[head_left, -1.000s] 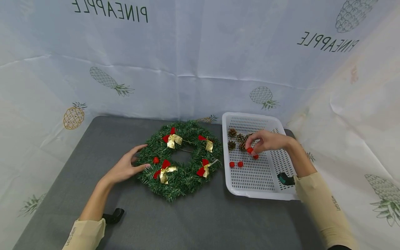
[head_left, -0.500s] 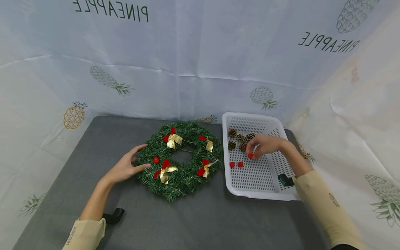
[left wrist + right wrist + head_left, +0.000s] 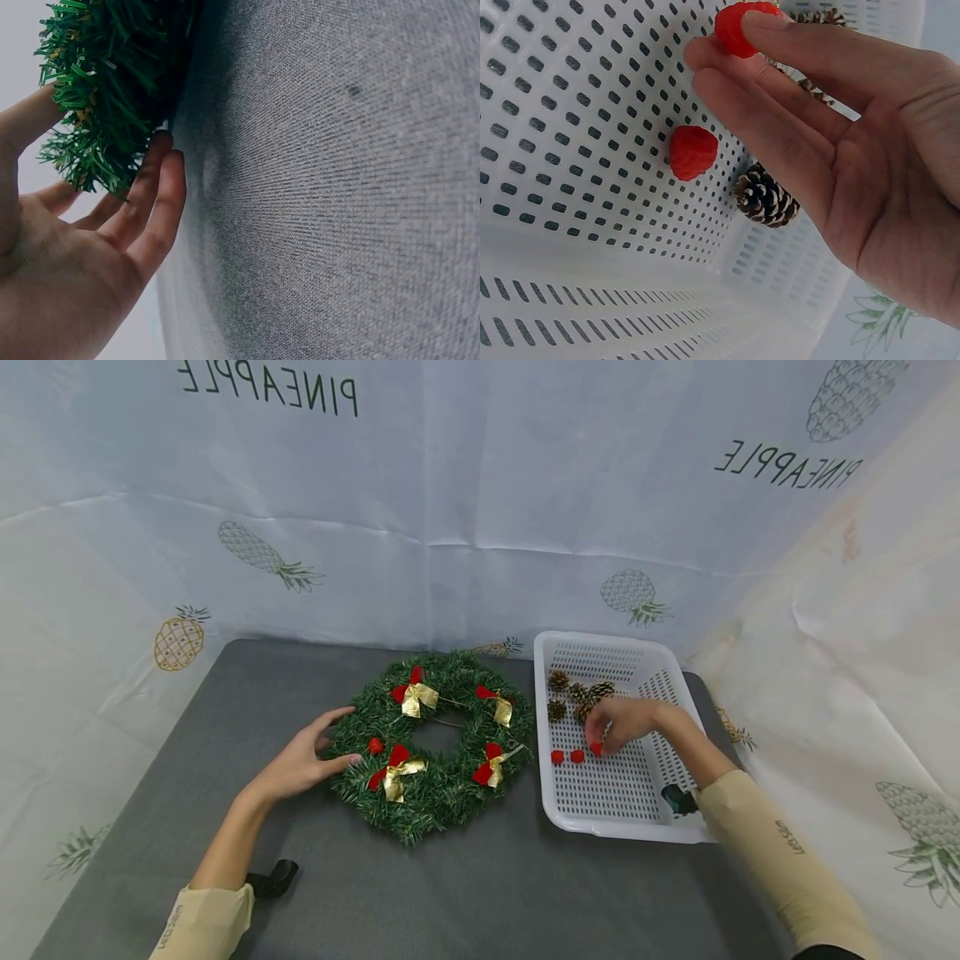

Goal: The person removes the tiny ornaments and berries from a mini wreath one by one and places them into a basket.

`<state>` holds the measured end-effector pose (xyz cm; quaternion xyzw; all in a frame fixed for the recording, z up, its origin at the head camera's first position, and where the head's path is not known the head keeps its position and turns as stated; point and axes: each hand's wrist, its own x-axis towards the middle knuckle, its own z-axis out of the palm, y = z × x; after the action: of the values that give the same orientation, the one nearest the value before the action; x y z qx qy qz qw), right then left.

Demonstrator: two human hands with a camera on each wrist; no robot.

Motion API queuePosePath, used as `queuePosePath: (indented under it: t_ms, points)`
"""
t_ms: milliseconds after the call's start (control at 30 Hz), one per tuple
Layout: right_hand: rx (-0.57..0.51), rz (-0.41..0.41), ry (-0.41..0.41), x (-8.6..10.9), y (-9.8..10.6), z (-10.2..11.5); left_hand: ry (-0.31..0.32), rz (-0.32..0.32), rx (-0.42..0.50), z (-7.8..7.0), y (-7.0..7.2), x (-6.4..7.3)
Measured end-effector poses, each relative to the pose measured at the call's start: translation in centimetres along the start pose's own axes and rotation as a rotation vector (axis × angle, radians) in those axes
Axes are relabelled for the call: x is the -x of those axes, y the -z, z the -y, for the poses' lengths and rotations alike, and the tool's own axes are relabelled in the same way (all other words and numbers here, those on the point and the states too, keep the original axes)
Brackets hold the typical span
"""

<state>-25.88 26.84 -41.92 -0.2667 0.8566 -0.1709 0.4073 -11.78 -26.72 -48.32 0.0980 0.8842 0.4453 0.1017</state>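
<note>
A green wreath (image 3: pixel 442 810) with red and gold bows and one red berry (image 3: pixel 376 745) lies on the dark table. At its left edge, my left hand (image 3: pixel 300 762) rests with thumb and fingers spread around the foliage; in the left wrist view, the relaxed fingers (image 3: pixel 161 206) touch the needles. My right hand (image 3: pixel 626 723) is inside the white basket (image 3: pixel 551 802). Between thumb and fingertips it pinches a red raspberry (image 3: pixel 742 28). Two other raspberries, one of them this raspberry (image 3: pixel 693 152), lie on the basket floor to the left.
Several pine cones (image 3: pixel 558 680) lie toward the back left of the basket, just beyond my right hand. The basket stands right of the wreath on the grey table (image 3: pixel 450 902). A pineapple-print curtain (image 3: pixel 480 527) hangs behind the table and along its sides.
My right hand has moved slightly left and toward me inside the basket, bringing a pinched raspberry close to the other two. The left hand and wreath have stayed put.
</note>
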Motion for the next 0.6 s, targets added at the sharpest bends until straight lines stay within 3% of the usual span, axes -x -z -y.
queuePosePath:
  t_ms: [300, 600]
  points:
    - [0.021, 0.007, -0.038, -0.45, -0.56, -0.51, -0.001, -0.002, 0.001, 0.24, -0.08, -0.06]
    - [0.014, -0.021, -0.007, -0.31, -0.30, -0.52, 0.007, -0.004, 0.010, 0.18, -0.04, 0.01]
